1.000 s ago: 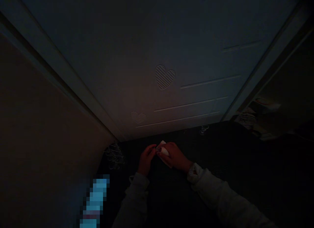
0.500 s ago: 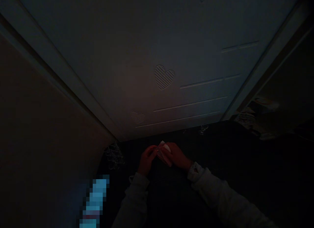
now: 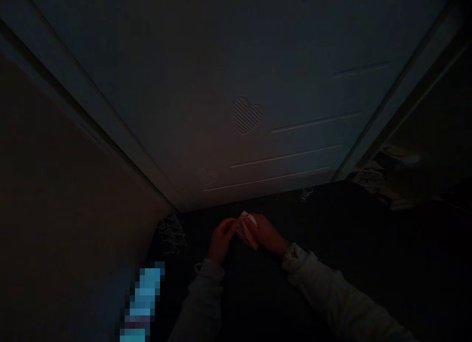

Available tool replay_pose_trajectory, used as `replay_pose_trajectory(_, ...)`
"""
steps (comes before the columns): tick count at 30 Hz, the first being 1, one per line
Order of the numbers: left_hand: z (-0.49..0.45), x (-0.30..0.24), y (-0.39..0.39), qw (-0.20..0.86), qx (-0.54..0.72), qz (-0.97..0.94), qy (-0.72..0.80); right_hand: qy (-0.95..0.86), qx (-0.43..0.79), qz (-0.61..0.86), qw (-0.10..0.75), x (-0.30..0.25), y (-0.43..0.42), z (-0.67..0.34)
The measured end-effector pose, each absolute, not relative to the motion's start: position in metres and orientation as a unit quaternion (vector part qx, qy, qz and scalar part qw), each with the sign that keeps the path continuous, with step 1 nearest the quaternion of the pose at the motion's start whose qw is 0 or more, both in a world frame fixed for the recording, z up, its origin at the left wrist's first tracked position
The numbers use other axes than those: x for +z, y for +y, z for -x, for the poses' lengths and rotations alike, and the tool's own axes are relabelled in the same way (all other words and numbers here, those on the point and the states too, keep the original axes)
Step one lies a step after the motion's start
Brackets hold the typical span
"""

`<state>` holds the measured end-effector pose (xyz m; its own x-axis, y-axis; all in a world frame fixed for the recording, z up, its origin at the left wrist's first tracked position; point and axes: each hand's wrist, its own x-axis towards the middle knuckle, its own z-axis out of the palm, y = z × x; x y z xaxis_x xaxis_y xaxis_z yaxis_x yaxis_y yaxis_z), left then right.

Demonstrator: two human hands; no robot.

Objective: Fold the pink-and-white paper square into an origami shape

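Note:
A small, pale pinkish thing (image 3: 249,237), like a folded bit of cloth or soft packet, is held between my hands over the dark surface. My right hand (image 3: 269,235) has its fingers wrapped round its right side, and a whitish edge shows above them. From the other side, my left hand (image 3: 221,236) pinches its upper left edge with thumb and fingertips. The light is too dim to tell exactly what the thing is.
A pale door (image 3: 177,111) with carved hearts and lines rises behind the dark surface (image 3: 254,298). Coiled, wiry loops (image 3: 172,235) lie at the left, with a smaller cluster (image 3: 305,194) by the door. A pixelated bright blue strip (image 3: 143,298) shows at lower left.
Both hands keep almost the same place and grip. The picture is a little dimmer, and a tiny bright spot at my left fingertips no longer shows.

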<state>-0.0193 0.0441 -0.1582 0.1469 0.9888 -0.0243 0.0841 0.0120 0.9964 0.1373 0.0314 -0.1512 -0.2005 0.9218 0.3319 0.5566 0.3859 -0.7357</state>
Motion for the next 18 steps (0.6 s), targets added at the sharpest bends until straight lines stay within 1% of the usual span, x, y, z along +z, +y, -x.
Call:
replay_pose_trajectory(4, 0.0198, -0.1575, 0.0438, 0.526, 0.434, -0.554, 0.478, -0.732, 0.24, 0.503, 0.393, -0.153, 0.0313, -0.1378)
replay_pose_trajectory(12, 0.0205, -0.1606, 0.046, 0.497, 0.438, -0.541, 0.519, -0.758, 0.217, 0.488, 0.375, -0.1538, 0.0292, -0.1386)
replay_pose_trajectory(18, 0.0209, -0.1588, 0.0435, 0.551, 0.446, -0.53, 0.466, -0.724, 0.262, 0.514, 0.379, -0.1578, 0.0319, -0.138)
